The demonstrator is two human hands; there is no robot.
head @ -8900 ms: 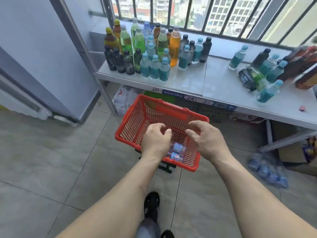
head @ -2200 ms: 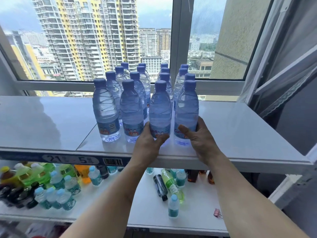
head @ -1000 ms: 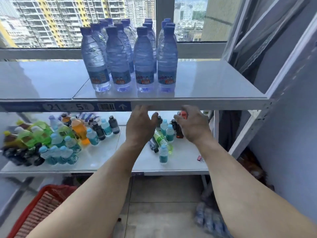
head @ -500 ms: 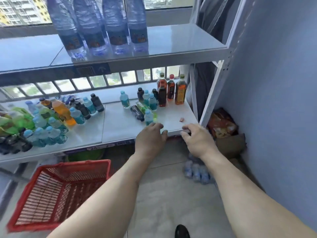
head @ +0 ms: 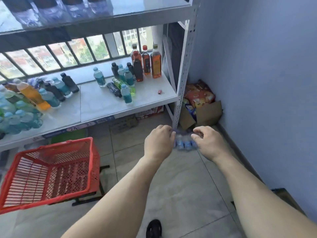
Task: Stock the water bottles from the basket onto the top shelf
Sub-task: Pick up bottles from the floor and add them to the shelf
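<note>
Both bare forearms are stretched forward and downward over the tiled floor [head: 180, 177], the wrists held level and the backs of the hands turned up. The left hand [head: 158, 142] is seen with its fingers curled loosely inward, nothing gripped in it; the right hand [head: 206, 140] is likewise held half-curled, thumb and fingers apart, and nothing is pinched between them. Between and just beyond the two hands a blurred pack of small bottles [head: 184, 143] is seen lying on the floor near the foot of the white shelf post [head: 184, 69]; whether it is touched by either hand cannot be told. The red basket [head: 51, 172] is placed to the left on a dark stand, well apart from the hands, and no bottles are visible inside it. The water bottles [head: 56, 9] are stood in a row on the top shelf [head: 130, 16] at the upper edge of the view, only their lower parts being shown. On the lower shelf [head: 103, 103] assorted drink bottles are gathered, some upright and some lying down, with three amber bottles [head: 147, 60] stood at its far right corner. A cardboard box [head: 204, 114] with snack bags is set in the corner by the blue wall [head: 257, 74].
</note>
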